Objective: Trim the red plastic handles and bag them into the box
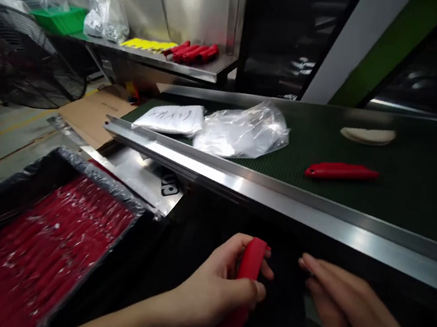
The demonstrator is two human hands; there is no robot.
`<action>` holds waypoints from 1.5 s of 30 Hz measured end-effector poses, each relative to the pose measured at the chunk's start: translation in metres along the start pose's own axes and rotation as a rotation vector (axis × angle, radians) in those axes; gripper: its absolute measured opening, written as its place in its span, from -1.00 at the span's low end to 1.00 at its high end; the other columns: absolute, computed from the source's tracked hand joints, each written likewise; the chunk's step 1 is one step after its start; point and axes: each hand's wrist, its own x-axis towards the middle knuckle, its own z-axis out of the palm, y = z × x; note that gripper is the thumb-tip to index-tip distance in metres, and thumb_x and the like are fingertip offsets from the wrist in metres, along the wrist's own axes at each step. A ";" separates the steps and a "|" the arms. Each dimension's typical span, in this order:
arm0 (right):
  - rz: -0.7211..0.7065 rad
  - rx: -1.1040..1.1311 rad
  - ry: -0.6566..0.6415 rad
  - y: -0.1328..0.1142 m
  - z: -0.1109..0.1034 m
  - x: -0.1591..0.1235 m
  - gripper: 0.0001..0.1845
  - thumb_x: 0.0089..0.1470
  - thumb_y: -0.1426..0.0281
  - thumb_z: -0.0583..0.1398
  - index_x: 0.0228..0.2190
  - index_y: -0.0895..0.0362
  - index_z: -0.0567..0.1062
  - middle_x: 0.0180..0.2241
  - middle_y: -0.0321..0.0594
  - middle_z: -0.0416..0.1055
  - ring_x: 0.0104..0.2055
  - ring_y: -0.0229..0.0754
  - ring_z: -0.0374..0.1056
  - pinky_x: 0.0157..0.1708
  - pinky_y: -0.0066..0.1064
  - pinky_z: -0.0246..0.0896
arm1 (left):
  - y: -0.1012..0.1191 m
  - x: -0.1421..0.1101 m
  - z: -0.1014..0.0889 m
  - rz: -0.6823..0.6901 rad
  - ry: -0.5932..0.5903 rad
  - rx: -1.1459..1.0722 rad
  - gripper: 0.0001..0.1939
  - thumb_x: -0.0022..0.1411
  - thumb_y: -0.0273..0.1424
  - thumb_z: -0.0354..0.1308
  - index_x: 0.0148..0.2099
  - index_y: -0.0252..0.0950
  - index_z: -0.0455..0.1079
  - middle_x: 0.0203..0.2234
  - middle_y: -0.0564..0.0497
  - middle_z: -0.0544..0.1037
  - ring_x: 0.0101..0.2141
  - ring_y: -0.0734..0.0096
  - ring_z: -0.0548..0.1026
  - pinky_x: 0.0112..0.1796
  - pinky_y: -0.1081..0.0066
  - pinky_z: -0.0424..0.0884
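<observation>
My left hand grips a red plastic handle upright, low in the middle of the view, below the conveyor's metal rail. My right hand is beside it on the right, fingers stretched out flat and together, fingertips close to the handle but apart from it, holding nothing. Another red handle lies flat on the green conveyor belt. At the lower left a black-lined crate holds several red handles under clear film.
Clear plastic bags and a white packet lie on the belt's left end, and a pale flat piece lies at the back. A steel bench behind carries red and yellow handles, bags and a green bin. A black fan stands left.
</observation>
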 end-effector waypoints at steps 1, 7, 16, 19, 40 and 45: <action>-0.065 0.016 -0.064 -0.002 0.004 0.005 -0.60 0.18 0.61 0.15 0.01 0.08 0.48 -0.06 -0.25 0.43 -0.06 -0.27 0.39 0.00 -0.45 0.23 | -0.002 -0.007 -0.004 -0.006 0.023 -0.018 -0.58 0.03 -0.42 0.25 -0.03 -0.27 0.29 -0.22 0.00 0.44 -0.53 0.65 0.33 -0.54 0.60 0.24; -0.188 0.031 -0.249 -0.018 0.023 0.020 -0.61 0.17 0.60 0.15 0.04 0.19 0.42 -0.08 -0.21 0.43 -0.07 -0.27 0.36 -0.09 -0.40 0.24 | -0.014 -0.028 -0.025 -0.015 0.057 -0.110 -0.62 0.15 -0.19 0.07 -0.07 -0.33 0.35 -0.57 0.02 0.40 -0.61 0.50 0.31 -0.58 0.56 0.23; -0.250 0.015 -0.272 -0.026 0.031 0.024 -0.62 0.11 0.66 0.16 -0.03 0.21 0.47 -0.03 -0.12 0.41 -0.04 -0.15 0.35 -0.10 -0.25 0.27 | -0.020 -0.033 -0.033 0.047 0.059 -0.171 -0.63 0.20 -0.22 0.06 -0.02 -0.33 0.34 -0.54 0.01 0.43 -0.54 0.48 0.34 -0.51 0.53 0.27; -0.243 -0.016 -0.292 -0.027 0.032 0.025 -0.62 0.12 0.65 0.16 -0.03 0.18 0.47 -0.03 -0.15 0.41 -0.06 -0.16 0.35 -0.12 -0.26 0.26 | -0.019 -0.033 -0.035 0.032 0.059 -0.189 -0.63 0.20 -0.21 0.07 -0.01 -0.32 0.31 -0.54 0.02 0.42 -0.55 0.47 0.34 -0.52 0.52 0.28; -0.340 -0.069 -0.320 -0.034 0.032 0.025 -0.62 0.12 0.67 0.15 -0.03 0.23 0.47 -0.08 -0.12 0.42 -0.09 -0.18 0.34 -0.16 -0.30 0.23 | -0.004 -0.026 -0.047 0.043 0.049 -0.247 -0.62 0.19 -0.24 0.06 0.01 -0.29 0.36 -0.57 0.03 0.40 -0.57 0.48 0.34 -0.57 0.56 0.30; -0.403 -0.065 -0.351 -0.030 0.032 0.017 -0.57 0.10 0.63 0.18 0.03 0.20 0.46 -0.04 -0.08 0.41 -0.04 -0.13 0.35 -0.14 -0.29 0.25 | 0.004 -0.025 -0.049 0.103 0.067 -0.256 -0.69 0.20 -0.28 0.08 -0.03 -0.24 0.42 -0.24 -0.02 0.47 -0.51 0.52 0.39 -0.56 0.56 0.34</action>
